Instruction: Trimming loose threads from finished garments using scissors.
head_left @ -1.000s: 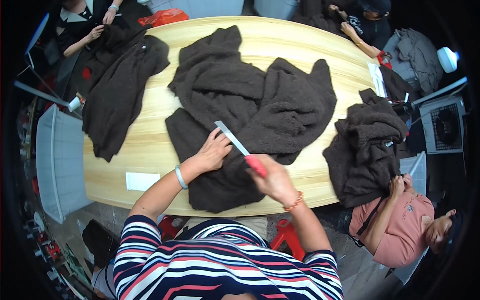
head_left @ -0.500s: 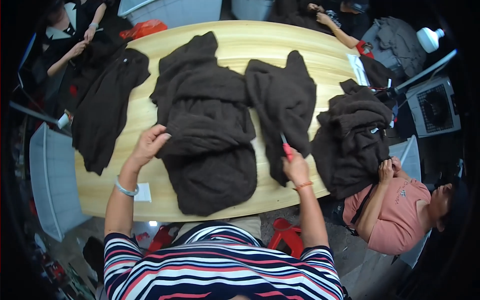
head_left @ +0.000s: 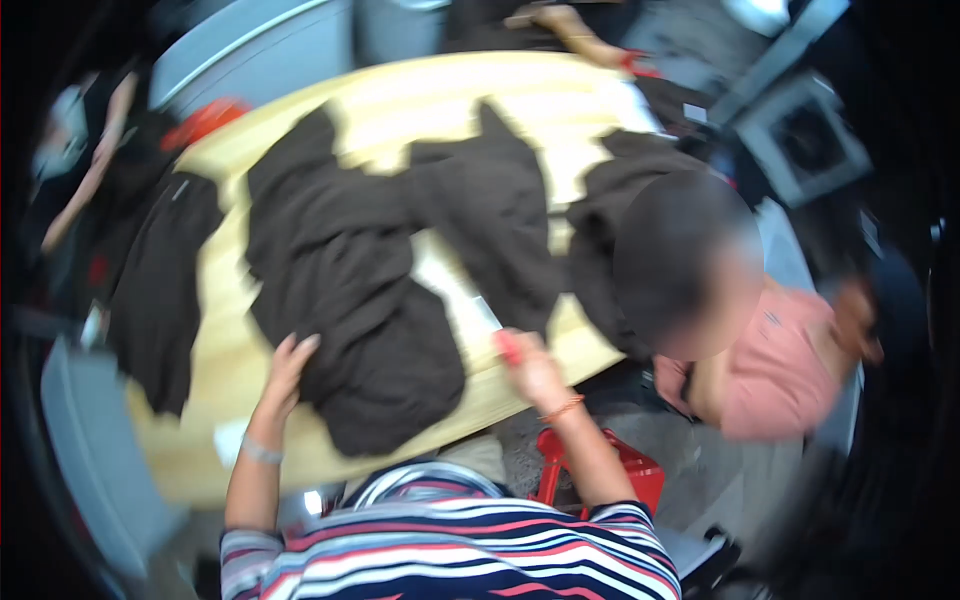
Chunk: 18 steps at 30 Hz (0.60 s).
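Note:
A dark brown knitted garment lies rumpled in front of me, one sleeve-like part spreading to its right. My left hand is at its lower left edge, fingers stretched and slightly apart, holding nothing I can see. My right hand is closed round a red-handled tool with a thin, pale metal tip pointing up and left. That tip is near the lower end of the sleeve-like part. Motion blur hides the tool's exact kind and whether the tip touches the cloth.
Another dark garment lies at the table's left, and a dark heap at its right. A person in a pink shirt leans over that heap. A red stool stands below the wooden table; a grey bin is at left.
The view has swung, so the table sits tilted and further left. My right hand with the tool has drawn back from the sleeve-like part. The person in pink has leaned in over the heap.

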Available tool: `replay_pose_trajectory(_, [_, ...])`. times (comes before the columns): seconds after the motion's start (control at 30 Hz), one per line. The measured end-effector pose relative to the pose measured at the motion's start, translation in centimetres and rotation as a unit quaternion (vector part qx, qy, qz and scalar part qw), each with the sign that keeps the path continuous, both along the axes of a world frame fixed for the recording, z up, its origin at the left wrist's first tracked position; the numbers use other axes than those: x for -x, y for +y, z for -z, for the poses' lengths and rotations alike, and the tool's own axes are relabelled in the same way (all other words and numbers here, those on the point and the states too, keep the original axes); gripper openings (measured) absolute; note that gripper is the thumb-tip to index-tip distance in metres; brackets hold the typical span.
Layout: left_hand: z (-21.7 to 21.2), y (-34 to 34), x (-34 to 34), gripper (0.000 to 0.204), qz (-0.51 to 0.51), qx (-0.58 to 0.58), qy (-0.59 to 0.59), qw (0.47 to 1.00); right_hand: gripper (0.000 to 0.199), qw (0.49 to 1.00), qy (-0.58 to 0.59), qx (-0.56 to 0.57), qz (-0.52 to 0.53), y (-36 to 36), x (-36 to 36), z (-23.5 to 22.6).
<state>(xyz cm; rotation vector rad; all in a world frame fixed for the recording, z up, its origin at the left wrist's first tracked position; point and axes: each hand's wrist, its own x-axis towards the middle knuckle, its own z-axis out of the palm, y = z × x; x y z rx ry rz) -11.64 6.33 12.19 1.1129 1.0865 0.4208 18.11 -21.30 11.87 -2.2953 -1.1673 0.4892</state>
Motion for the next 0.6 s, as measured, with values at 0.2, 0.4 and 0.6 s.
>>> replay_pose_trajectory(0.2, [4.0, 0.7, 2.6, 0.038, 0.052, 0.106, -0.108, 0.987, 0.034, 0.995, 0.003, 0.078, -0.055, 1.1, 4.1, -2.4])
replay_pose_trajectory(0.4, [3.3, -3.8, 1.6, 0.043, 0.165, 0.203, -0.090, 0.961, 0.034, 0.996, -0.002, 0.079, -0.032, -1.2, 6.8, -4.9])
replay_pose_trajectory(0.6, [4.5, -4.9, 2.0, 0.041, 0.191, 0.208, -0.073, 0.957, 0.030, 0.991, 0.033, 0.125, -0.042, -2.9, 9.0, -5.3])
